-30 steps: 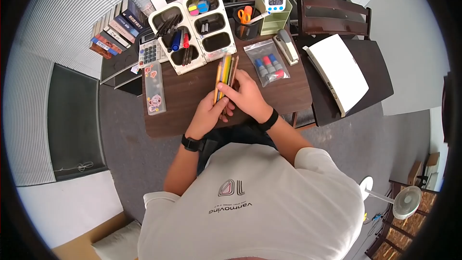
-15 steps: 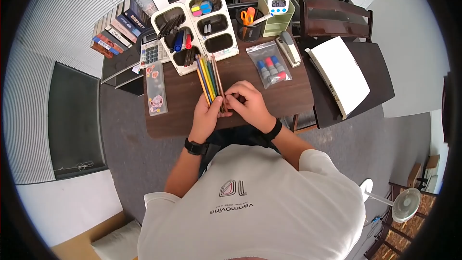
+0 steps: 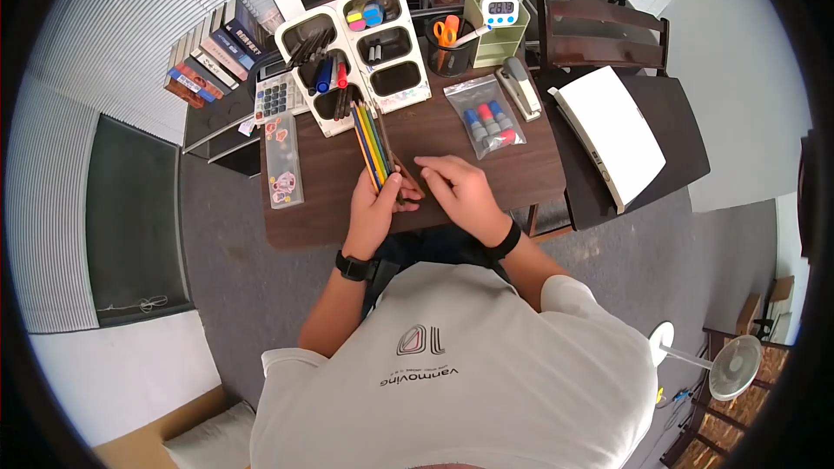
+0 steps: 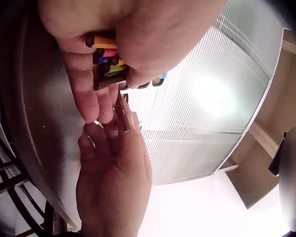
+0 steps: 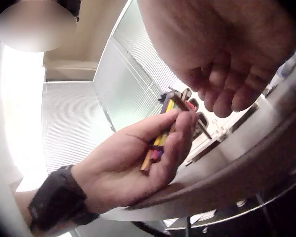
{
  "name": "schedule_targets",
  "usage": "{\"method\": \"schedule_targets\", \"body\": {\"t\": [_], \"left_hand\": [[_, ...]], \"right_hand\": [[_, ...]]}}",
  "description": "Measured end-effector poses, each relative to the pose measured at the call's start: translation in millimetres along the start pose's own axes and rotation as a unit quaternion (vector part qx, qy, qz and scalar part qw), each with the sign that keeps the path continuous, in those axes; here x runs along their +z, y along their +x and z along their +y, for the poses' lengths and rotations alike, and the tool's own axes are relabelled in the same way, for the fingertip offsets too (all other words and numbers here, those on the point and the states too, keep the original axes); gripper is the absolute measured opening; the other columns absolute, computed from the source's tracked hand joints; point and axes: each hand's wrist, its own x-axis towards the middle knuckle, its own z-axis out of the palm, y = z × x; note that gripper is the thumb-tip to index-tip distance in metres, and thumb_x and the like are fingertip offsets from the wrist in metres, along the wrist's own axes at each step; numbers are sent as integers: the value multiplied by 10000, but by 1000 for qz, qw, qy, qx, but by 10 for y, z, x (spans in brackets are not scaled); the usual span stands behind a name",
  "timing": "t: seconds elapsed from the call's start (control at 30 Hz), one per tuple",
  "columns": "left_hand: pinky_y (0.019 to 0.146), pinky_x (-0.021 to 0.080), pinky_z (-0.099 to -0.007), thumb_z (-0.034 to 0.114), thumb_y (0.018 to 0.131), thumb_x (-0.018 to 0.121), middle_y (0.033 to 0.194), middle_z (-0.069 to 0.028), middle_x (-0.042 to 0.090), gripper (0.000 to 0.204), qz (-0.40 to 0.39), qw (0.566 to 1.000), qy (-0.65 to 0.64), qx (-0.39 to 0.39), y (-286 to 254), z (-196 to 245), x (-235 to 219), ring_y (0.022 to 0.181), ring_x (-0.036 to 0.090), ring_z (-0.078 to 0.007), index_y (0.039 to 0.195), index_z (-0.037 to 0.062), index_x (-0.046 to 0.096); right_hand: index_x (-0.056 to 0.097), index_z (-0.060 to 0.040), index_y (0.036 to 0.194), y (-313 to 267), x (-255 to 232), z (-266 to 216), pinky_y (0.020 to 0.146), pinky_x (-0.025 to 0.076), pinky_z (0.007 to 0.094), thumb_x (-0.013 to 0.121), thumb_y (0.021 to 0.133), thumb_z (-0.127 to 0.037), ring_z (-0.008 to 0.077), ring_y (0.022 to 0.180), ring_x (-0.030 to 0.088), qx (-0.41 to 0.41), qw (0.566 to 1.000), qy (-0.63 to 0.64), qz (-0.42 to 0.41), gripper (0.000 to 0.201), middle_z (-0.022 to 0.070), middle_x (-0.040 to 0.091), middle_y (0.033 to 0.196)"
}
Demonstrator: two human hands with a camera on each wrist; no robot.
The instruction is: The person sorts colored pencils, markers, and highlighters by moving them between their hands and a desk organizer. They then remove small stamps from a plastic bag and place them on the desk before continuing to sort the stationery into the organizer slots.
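Note:
My left hand (image 3: pixel 372 213) grips a bundle of coloured pencils (image 3: pixel 368 143) near their lower ends, above the table's front part. The bundle leans up and left toward the white desk organizer. One brown pencil (image 3: pixel 408 178) slants apart from the others, lying at the left fingertips. In the left wrist view the blunt ends of orange, pink, blue and yellow pencils (image 4: pixel 107 55) poke out of the left palm. My right hand (image 3: pixel 467 195) hovers just right of the slanted pencil, index finger and thumb apart, holding nothing in the right wrist view.
Behind the bundle stands the white organizer (image 3: pixel 407 102) with pens, markers and sticky notes. A clear bag of markers (image 3: pixel 495 135) and a stapler (image 3: pixel 519 91) lie right. A sticker-covered pencil case (image 3: pixel 282 161) lies left, near a calculator (image 3: pixel 276 97). A black pen cup (image 3: pixel 450 56) stands behind.
Both hands held the pencils near upright; then the bundle tilted left in the left hand. The right hand has drawn away rightward, and a brown pencil now slants out from the bundle.

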Motion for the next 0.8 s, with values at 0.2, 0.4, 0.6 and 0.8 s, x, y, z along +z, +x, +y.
{"method": "schedule_targets", "body": {"t": [0.2, 0.4, 0.6, 0.8], "left_hand": [[753, 632, -319, 180, 1099, 524, 1113, -109, 680, 219, 3, 1000, -11, -2, 3, 15, 28, 930, 705, -163, 1268, 40, 518], [751, 633, -329, 185, 1102, 523, 1138, -100, 674, 194, -10, 1000, -17, 7, -16, -45, -65, 964, 701, -174, 1244, 53, 540], [752, 631, -309, 160, 1097, 523, 1095, -110, 681, 215, -33, 998, -46, 8, -28, -39, -96, 949, 720, -188, 1264, 24, 527], [785, 630, -332, 131, 1093, 515, 1124, -121, 673, 202, -69, 994, -79, 19, -54, -82, -174, 990, 718, -210, 1263, 22, 521]], "right_hand": [[704, -15, 1204, 98, -66, -124, 764, 569, 361, 728, 937, -102, 292, 890, 700, 14, 997, 33, -63, 282, 152, 690, 1020], [734, -39, 1142, 48, 26, -118, 751, 573, 357, 824, 858, -146, 270, 884, 675, -32, 998, 24, -56, 316, 100, 658, 994], [759, -82, 1080, 85, -43, -257, 785, 575, 390, 874, 767, -185, 276, 924, 664, -112, 987, -107, -27, 349, 62, 665, 992], [752, -106, 1055, 46, 17, -358, 813, 564, 389, 886, 739, -205, 257, 969, 649, -156, 977, -147, 6, 357, 36, 674, 1023]]}}
